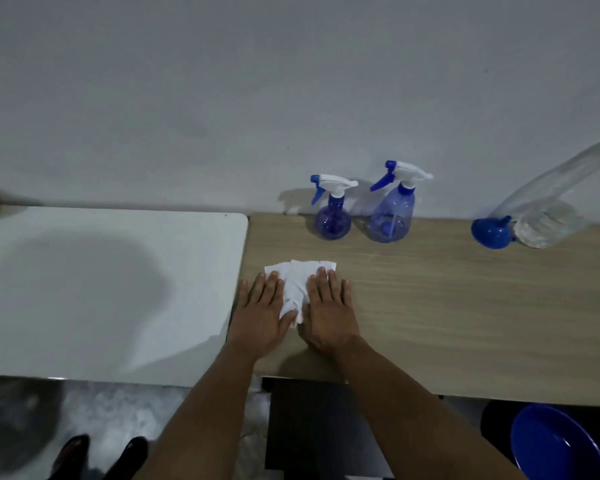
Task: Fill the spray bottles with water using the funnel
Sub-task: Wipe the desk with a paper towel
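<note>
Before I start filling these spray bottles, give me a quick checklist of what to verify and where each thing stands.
1. Hands free: not ok. The left hand and right hand both press flat on the white tissue.
2. Bottles upright: ok. The small spray bottle and tall spray bottle stand by the wall.
3. Bottles opened: not ok, both trigger heads are on.
4. Funnel at hand: ok. The blue funnel lies on the wooden table, to the right.
5. Water supply: cannot tell. The clear bottle leans on the wall; its level is unclear.
</note>
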`<control>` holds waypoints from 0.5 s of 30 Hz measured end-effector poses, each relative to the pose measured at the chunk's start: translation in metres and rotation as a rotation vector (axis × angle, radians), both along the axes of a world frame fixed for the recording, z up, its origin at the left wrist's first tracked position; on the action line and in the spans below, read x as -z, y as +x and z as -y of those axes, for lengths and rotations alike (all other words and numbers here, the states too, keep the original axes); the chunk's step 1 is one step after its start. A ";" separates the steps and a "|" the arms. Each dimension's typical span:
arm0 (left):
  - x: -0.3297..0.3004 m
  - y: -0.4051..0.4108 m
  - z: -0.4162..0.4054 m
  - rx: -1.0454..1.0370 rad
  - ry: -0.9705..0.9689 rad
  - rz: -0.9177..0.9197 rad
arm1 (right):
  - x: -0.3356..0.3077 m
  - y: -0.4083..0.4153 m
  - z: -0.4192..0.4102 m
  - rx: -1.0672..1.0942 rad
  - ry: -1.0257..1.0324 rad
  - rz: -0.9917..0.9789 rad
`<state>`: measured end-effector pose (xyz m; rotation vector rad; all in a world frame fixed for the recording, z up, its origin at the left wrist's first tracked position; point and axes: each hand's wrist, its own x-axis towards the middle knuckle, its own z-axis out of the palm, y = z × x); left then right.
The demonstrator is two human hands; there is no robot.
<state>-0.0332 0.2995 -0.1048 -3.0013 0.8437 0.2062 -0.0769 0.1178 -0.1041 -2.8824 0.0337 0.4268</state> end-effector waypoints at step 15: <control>0.001 -0.053 -0.072 0.054 0.003 0.006 | 0.003 -0.060 -0.046 -0.011 -0.019 0.036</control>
